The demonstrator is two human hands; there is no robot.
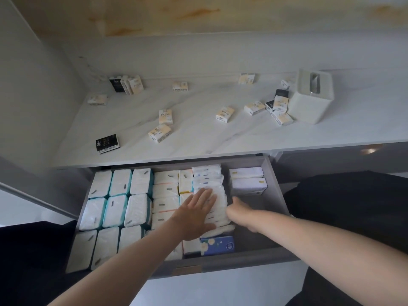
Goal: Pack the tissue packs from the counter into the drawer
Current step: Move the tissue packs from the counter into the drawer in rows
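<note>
Pressing L hand (196,215) flat on packs (217,195), R hand (239,209) grip unclear, dispenser (309,102) on counter (198,138)

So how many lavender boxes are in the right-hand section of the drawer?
2. The back lavender box sits at the rear of the drawer, in its right section. The front lavender box is directly before it. Others may lie hidden beneath.

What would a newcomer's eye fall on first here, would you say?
Two hands in the open drawer draw the eye: the left hand lies flat on a row of white packs, the right hand reaches into the gap beside it. Behind, small tissue packs lie scattered over the pale counter, with a white tissue box at its right.
</note>
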